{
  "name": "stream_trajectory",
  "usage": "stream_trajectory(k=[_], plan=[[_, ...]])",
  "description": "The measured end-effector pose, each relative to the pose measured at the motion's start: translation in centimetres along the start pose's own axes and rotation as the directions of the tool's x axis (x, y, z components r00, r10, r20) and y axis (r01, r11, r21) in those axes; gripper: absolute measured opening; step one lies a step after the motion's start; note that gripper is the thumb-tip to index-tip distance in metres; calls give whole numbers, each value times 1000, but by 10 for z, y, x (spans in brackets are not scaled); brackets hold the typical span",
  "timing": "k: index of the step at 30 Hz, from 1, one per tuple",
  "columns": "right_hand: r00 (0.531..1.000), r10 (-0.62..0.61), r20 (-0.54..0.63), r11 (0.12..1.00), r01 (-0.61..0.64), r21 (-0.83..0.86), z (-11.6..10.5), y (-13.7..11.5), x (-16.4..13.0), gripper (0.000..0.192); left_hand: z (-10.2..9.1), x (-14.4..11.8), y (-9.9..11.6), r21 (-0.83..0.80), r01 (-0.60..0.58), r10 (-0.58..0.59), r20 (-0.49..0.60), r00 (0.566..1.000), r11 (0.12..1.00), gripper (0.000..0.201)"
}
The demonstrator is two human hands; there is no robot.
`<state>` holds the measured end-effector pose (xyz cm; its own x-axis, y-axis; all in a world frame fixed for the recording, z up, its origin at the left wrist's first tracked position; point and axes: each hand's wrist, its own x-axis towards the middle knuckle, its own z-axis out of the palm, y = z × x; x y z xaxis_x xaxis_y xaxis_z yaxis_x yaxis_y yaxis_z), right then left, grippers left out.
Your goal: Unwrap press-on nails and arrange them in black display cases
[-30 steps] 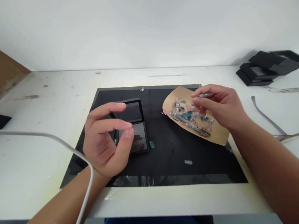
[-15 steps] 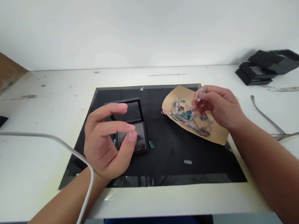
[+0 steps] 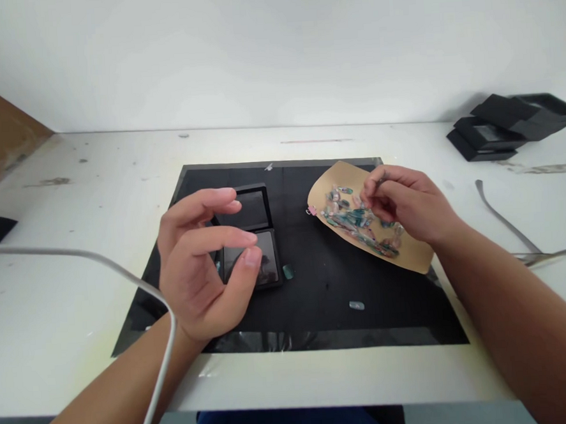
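Note:
My left hand [image 3: 204, 268] hovers over the left of the black mat [image 3: 313, 319], its fingers curved and the thumb close to one fingertip. Nothing shows between them. Partly behind it lies an opened black case [image 3: 272, 251] with clear panes. Over a tan paper tray [image 3: 326, 177], my right hand [image 3: 402, 201] is closed in a pinch on a small false nail, mostly hidden by its fingers. Many glossy green, pink and clear false nails [image 3: 355, 219] fill the tray. A green false nail [image 3: 288, 272] lies beside the case, and a grey-blue false nail [image 3: 356, 305] lies nearer the front.
A pink clip [image 3: 312, 210] sits at the tray's left edge. Black boxes [image 3: 508, 124] are stacked at the back right, with eyeglasses [image 3: 524, 235] in front of them. A white cable [image 3: 169, 347] crosses before my left forearm. A white wall rises behind the table.
My right hand has turned slightly, and its fingers now cover more of the false nail that showed before. My left hand has barely moved.

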<state>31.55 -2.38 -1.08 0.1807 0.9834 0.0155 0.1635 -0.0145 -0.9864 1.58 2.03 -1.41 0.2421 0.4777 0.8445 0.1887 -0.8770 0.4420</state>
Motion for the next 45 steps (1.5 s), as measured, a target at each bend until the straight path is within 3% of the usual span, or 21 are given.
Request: stream_trajectory(k=[8, 15, 18, 21, 24, 28, 31, 34, 36, 45], plan=[[993, 116, -12, 991, -117, -68, 4, 0, -1, 10, 2, -2, -8, 0, -51, 51, 32, 998, 999, 18], [998, -36, 50, 988, 44, -151, 0, -3, -3, 17, 1, -3, -6, -2, -70, 70, 54, 996, 998, 20], [990, -108, 91, 991, 114, -65, 0, -8, -8, 23, 0, -3, -3, -10, -60, 60, 87, 994, 998, 20], [981, -167, 103, 986, 164, 38, 6, -16, -16, 11, 0, -2, 2, -9, -39, 40, 100, 994, 999, 22], [973, -189, 131, 977, 172, 127, 17, -27, -27, 4, 0, -1, 9, 20, -11, 10, 41, 999, 1000, 23], [912, -176, 369, 951, 61, 303, 37, -38, -46, 6, 0, 0, 16, 2, -73, 73, 121, 990, 997, 29], [846, -137, 516, 944, -46, 326, 54, -37, -57, 7, 3, -2, 21, -155, -163, 196, 234, 952, 974, 32], [820, -209, 532, 948, 36, 316, 68, -29, -60, 8, 6, -3, 25, -296, -184, 281, 333, 900, 937, 27], [798, -265, 541, 932, 69, 356, 74, -22, -58, 11, 7, -1, 26, -302, -184, 292, 364, 884, 935, 23], [757, -318, 570, 862, -20, 507, 76, -20, -54, 28, -4, 5, 25, -205, -247, 305, 333, 892, 947, 13]])
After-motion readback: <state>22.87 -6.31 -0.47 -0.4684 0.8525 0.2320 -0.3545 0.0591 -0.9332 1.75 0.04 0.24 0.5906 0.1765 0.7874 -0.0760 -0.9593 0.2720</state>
